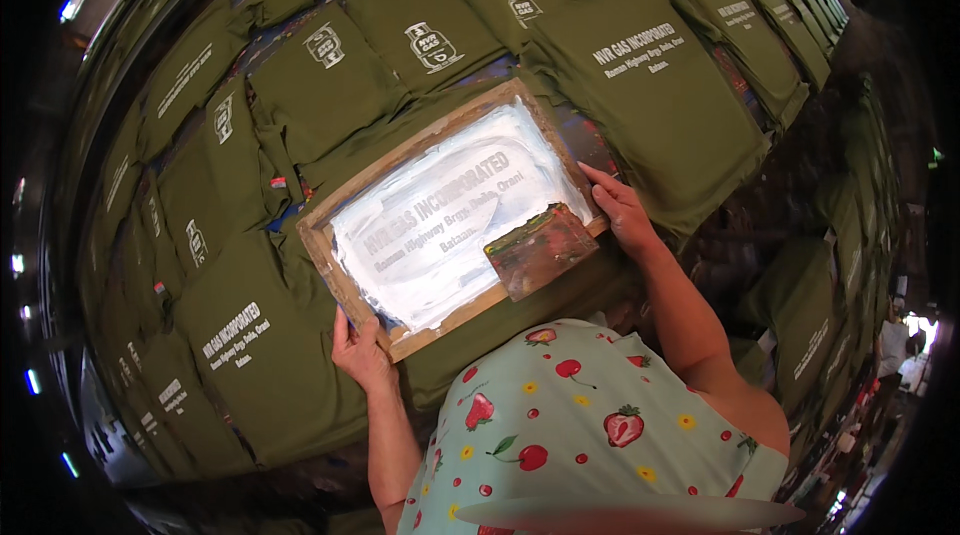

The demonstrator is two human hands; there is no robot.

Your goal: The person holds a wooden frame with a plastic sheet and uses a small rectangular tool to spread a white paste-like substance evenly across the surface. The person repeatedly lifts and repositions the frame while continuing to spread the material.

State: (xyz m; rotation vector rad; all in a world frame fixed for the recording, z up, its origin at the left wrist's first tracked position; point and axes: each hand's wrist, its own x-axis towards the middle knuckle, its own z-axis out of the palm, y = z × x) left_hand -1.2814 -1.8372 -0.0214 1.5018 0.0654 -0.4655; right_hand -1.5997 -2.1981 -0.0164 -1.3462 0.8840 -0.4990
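Observation:
A wooden-framed printing screen coated in white ink lies tilted on an olive green shirt. My left hand grips the frame's near left corner. My right hand presses on the frame's right edge. A paint-stained squeegee rests on the screen by the right hand, with neither hand on it.
Olive green shirts with white prints lie in overlapping rows over the whole long table, left and right of the screen. More shirts hang along the right side. People stand at the far lower right.

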